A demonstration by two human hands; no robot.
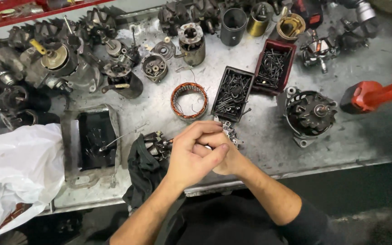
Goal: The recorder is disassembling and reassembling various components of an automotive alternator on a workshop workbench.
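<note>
Scuffed, grease-stained grey sheet-metal bench (259, 136). Dull cast-metal alternator housing (308, 113). Glossy copper-wound stator ring (189, 100). Crinkled white plastic bag (19, 168). Matt black cloth rag (144, 174). Smooth red plastic power tool (377, 94).

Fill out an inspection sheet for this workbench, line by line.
Surface: grey metal bench, grimy.
Job's things: small metal part by the clasped hands; rotor on dark rag.
Clutter: copper stator ring, two screw trays, alternator, oil pan, white bag.
Grippers: left hand wrapped over right hand; grip contents hidden.
Cables: nothing seen.
Surroundings: red power tool, alternator parts at rear.
</note>
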